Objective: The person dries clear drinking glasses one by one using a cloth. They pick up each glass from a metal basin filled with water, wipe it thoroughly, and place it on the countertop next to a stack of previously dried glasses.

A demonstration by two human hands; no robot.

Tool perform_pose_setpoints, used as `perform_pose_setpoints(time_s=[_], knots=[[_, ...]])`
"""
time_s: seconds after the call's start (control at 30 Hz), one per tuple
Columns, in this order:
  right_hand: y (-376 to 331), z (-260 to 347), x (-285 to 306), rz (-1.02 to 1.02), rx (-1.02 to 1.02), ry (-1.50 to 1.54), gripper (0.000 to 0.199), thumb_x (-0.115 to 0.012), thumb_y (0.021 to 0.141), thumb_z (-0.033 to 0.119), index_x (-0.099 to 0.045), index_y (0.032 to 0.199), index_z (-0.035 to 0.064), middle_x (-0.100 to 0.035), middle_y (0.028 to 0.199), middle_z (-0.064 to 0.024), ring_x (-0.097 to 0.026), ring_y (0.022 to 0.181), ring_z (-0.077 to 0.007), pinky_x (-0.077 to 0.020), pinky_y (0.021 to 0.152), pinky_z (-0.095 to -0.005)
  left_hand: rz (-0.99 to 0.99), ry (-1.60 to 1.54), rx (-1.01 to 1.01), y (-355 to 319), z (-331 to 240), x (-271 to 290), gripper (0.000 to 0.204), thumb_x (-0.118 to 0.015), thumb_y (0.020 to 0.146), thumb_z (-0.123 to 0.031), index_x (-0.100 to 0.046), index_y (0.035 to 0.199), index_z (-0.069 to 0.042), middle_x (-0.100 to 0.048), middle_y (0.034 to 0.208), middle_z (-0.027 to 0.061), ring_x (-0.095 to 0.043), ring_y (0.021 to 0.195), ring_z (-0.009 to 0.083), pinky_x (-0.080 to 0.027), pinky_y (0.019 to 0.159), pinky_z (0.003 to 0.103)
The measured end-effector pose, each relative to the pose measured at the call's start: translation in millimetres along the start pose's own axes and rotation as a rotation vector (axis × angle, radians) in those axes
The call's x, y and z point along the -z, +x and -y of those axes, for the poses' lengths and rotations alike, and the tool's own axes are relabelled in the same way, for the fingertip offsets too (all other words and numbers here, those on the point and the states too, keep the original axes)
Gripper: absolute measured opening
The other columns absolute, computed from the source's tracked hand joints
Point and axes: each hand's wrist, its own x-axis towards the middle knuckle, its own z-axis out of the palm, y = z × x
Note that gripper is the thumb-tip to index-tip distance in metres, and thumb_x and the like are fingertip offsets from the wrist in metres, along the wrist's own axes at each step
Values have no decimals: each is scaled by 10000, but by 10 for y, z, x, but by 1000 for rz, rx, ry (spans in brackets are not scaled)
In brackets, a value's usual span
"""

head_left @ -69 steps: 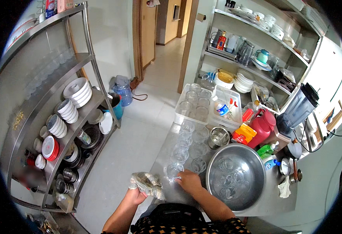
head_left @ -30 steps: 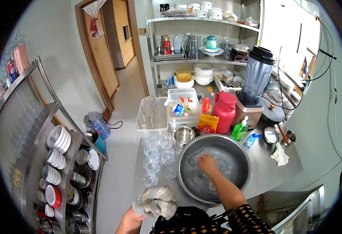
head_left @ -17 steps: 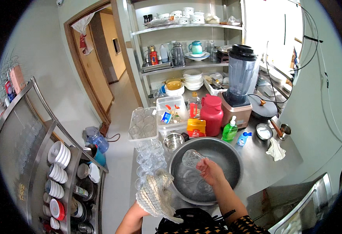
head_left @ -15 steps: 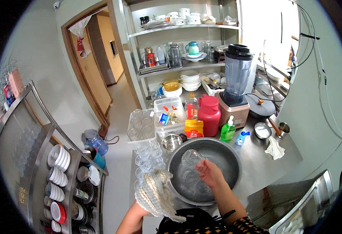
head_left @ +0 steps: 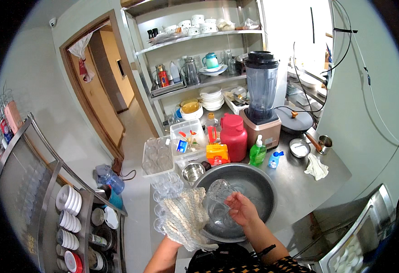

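Observation:
My right hand (head_left: 241,208) is closed on a clear glass (head_left: 219,190), holding it tilted above the large dark grey basin (head_left: 273,193). Another transparent shape shows lower in the basin; I cannot tell whether it is glass or water. A cream and grey knitted cloth (head_left: 183,218) drapes over my left hand (head_left: 171,243), which carries it at the basin's left rim, close to the tilted glass. The cloth hides the fingers of that hand. Several clear glasses (head_left: 166,187) stand in rows on the steel table left of the basin, some partly behind the cloth.
Behind the basin stand a steel bowl (head_left: 193,173), yellow packet (head_left: 217,154), red jug (head_left: 233,138), green soap bottle (head_left: 257,152), blue-white bottle (head_left: 275,159) and blender (head_left: 261,91). A plastic bin of glasses (head_left: 157,157) is at back left. A white rag (head_left: 317,168) lies right.
The cloth has spread wider and come up and right, nearer the glass. My right hand still holds the glass, with its fingers more opened out. The whole view has shifted slightly.

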Motion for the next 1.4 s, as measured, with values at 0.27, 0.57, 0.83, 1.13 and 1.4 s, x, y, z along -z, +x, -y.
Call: perform_pose_setpoints(time_s=[0.27, 0.57, 0.83, 1.13, 1.4], knots=[[25, -17, -10, 31, 19, -54, 176, -420, 873, 243, -513, 917, 101, -591, 830, -62, -561, 780, -151, -371, 457, -183, -15, 386, -108, 20, 114, -31, 471, -553, 790, -115, -366, 1219, -60, -443, 1169, 87, -429, 1070, 215, -324, 928, 318], [-28, -72, -93, -29, -10, -41, 175, -442, 865, 262, -523, 885, 107, -590, 833, -29, -564, 789, -134, -373, 470, -175, -82, 697, -191, 103, 254, -104, 365, -543, 791, -116, -444, 1134, -41, -509, 1066, 93, -490, 972, 198, -390, 851, 315], [-87, -87, -195, -105, -3, -74, 170, -436, 870, 254, -527, 883, 111, -598, 826, -31, -563, 777, -129, -368, 483, -180, -105, 480, -230, 79, 247, -145, 337, -498, 829, -106, -425, 1148, -24, -504, 1110, 95, -504, 985, 189, -426, 840, 321], [-140, -62, -286, -159, 31, -147, 170, -438, 866, 247, -540, 887, 112, -605, 831, -38, -566, 772, -130, -370, 493, -203, -44, 903, -232, 45, 315, -65, 505, -584, 764, -164, -381, 1211, -46, -469, 1156, 116, -439, 1073, 217, -316, 942, 334], [-310, -139, -687, -168, 16, -364, 176, -447, 861, 258, -536, 875, 107, -615, 881, -48, -558, 731, -111, -371, 498, -215, -27, 927, -89, 161, 786, 130, 488, -627, 709, -193, -416, 1116, -24, -467, 1077, 136, -444, 1004, 222, -365, 864, 323]])
